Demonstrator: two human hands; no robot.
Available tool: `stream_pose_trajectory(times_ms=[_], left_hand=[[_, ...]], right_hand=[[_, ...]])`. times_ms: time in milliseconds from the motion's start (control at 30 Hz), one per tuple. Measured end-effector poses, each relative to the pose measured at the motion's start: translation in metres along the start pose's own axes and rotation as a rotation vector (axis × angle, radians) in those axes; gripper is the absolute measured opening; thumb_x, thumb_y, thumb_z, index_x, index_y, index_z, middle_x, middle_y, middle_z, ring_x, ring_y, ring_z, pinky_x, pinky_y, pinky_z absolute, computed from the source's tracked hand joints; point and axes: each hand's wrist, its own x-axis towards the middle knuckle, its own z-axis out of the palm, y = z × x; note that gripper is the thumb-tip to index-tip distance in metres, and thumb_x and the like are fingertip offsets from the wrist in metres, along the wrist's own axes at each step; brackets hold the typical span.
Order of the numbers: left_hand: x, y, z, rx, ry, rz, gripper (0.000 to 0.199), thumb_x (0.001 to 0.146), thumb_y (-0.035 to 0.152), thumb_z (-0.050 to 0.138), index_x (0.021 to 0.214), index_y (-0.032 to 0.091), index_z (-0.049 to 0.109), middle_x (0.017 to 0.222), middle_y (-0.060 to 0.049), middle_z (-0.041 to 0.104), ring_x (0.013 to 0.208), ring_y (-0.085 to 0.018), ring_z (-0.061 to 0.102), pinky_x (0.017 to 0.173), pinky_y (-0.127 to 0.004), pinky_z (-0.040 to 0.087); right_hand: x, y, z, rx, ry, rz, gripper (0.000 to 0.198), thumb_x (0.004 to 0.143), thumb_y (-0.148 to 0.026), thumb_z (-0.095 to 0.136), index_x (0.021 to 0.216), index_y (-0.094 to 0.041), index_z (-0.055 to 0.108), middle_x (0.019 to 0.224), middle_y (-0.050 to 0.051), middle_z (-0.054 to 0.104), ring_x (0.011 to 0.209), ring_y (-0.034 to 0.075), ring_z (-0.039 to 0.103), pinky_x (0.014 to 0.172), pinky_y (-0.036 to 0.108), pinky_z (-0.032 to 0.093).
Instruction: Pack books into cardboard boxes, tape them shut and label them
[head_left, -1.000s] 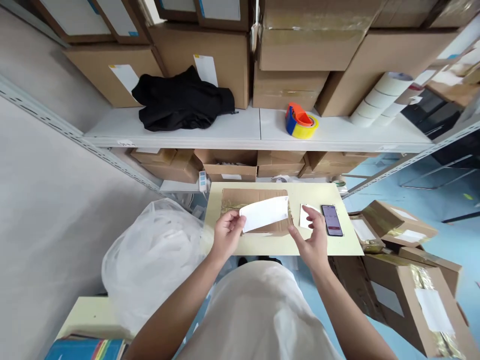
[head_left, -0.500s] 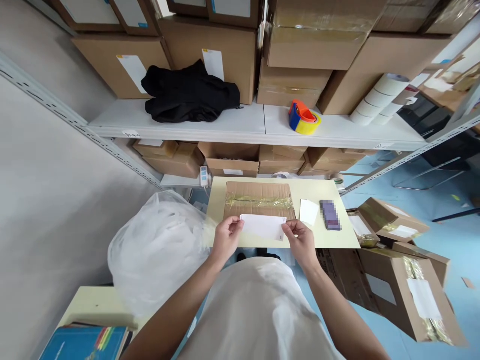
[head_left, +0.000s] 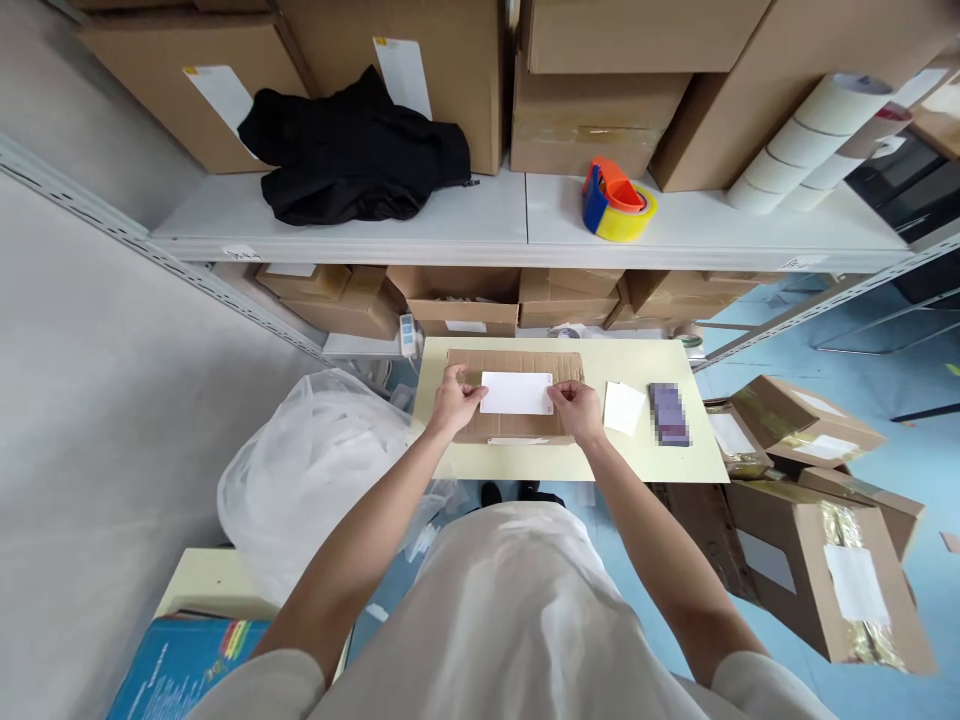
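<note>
A white label lies flat over the top of a cardboard box, across the middle where the tape runs. My left hand pinches the label's left end between thumb and finger. At the right end, my right hand pinches it the same way. Whether the label touches the cardboard all over, I cannot tell. The box rests on a pale yellow table. Right of it on the table are white paper pieces and a blurred-out purple, phone-shaped object.
A shelf behind the table holds a black garment, a tape dispenser, tape or label rolls and boxes. A large white plastic bag stands at the left. Taped boxes are piled on the floor at the right.
Both hands have moved the label away from me, from the box's near edge onto its taped middle. The view has tilted down and come closer to the shelf.
</note>
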Motion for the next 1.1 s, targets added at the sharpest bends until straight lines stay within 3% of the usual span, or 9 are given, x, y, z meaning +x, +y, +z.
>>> stream_pose_trajectory(times_ms=[167, 400, 567, 733, 833, 900, 1000, 1100], left_hand=[[0.008, 0.007, 0.006, 0.17, 0.001, -0.024, 0.056, 0.074, 0.027, 0.069, 0.121, 0.018, 0.041, 0.078, -0.003, 0.072, 0.084, -0.021, 0.068, 0.079, -0.032, 0.046], [0.009, 0.011, 0.011, 0.344, 0.018, -0.022, 0.054, 0.076, 0.027, 0.067, 0.122, 0.017, 0.039, 0.082, -0.005, 0.073, 0.089, -0.024, 0.068, 0.074, -0.032, 0.044], [0.011, 0.014, 0.016, 0.487, 0.015, -0.091, 0.06, 0.074, 0.031, 0.069, 0.123, 0.018, 0.037, 0.081, -0.004, 0.072, 0.092, -0.025, 0.068, 0.075, -0.033, 0.045], [0.015, 0.01, 0.001, 0.59, 0.058, -0.115, 0.068, 0.07, 0.039, 0.072, 0.124, 0.016, 0.038, 0.085, -0.005, 0.069, 0.093, -0.027, 0.067, 0.079, -0.035, 0.047], [0.009, 0.007, -0.007, 0.613, 0.087, 0.071, 0.046, 0.078, 0.032, 0.064, 0.117, 0.016, 0.047, 0.095, -0.008, 0.068, 0.098, -0.025, 0.064, 0.084, -0.036, 0.047], [0.003, 0.01, -0.004, 0.657, 0.032, 0.306, 0.034, 0.084, 0.029, 0.054, 0.115, 0.016, 0.052, 0.111, -0.012, 0.065, 0.11, -0.026, 0.059, 0.094, -0.039, 0.043], [-0.003, 0.017, 0.014, 0.735, -0.22, 0.613, 0.046, 0.089, 0.03, 0.045, 0.133, 0.016, 0.046, 0.143, -0.014, 0.047, 0.136, -0.027, 0.037, 0.111, -0.044, 0.027], [0.0, 0.013, 0.033, 0.844, -0.422, 0.629, 0.069, 0.085, 0.037, 0.048, 0.147, 0.015, 0.028, 0.156, -0.013, 0.025, 0.146, -0.029, 0.014, 0.116, -0.049, 0.013]], right_hand=[[0.016, 0.002, 0.002, -0.162, -0.008, -0.022, 0.019, 0.075, -0.037, 0.058, 0.07, -0.02, 0.064, 0.071, 0.005, 0.07, 0.066, 0.019, 0.062, 0.063, 0.03, 0.045], [0.024, 0.005, 0.007, -0.357, -0.035, -0.088, 0.013, 0.08, -0.029, 0.057, 0.076, -0.02, 0.065, 0.076, 0.008, 0.072, 0.07, 0.022, 0.064, 0.067, 0.033, 0.045], [0.023, 0.003, 0.016, -0.616, -0.09, -0.097, 0.012, 0.083, -0.026, 0.053, 0.082, -0.02, 0.064, 0.079, 0.008, 0.071, 0.076, 0.024, 0.066, 0.068, 0.033, 0.044], [0.022, 0.006, 0.011, -0.805, -0.054, -0.077, 0.027, 0.086, -0.032, 0.053, 0.108, -0.018, 0.057, 0.079, 0.008, 0.069, 0.075, 0.025, 0.066, 0.066, 0.034, 0.045], [0.018, 0.009, -0.003, -0.745, 0.009, -0.175, 0.031, 0.088, -0.032, 0.049, 0.115, -0.017, 0.054, 0.084, 0.009, 0.069, 0.079, 0.026, 0.065, 0.067, 0.035, 0.047], [0.013, 0.007, -0.006, -0.65, 0.045, -0.366, 0.033, 0.091, -0.032, 0.043, 0.118, -0.016, 0.053, 0.1, 0.014, 0.068, 0.096, 0.028, 0.063, 0.076, 0.039, 0.049], [0.004, -0.002, 0.013, -0.543, -0.072, -0.655, 0.053, 0.093, -0.043, 0.038, 0.136, -0.011, 0.042, 0.135, 0.02, 0.052, 0.13, 0.03, 0.043, 0.1, 0.046, 0.04], [0.001, -0.005, 0.045, -0.611, -0.293, -0.659, 0.077, 0.093, -0.057, 0.031, 0.149, -0.006, 0.022, 0.153, 0.02, 0.029, 0.144, 0.031, 0.02, 0.111, 0.05, 0.028]])
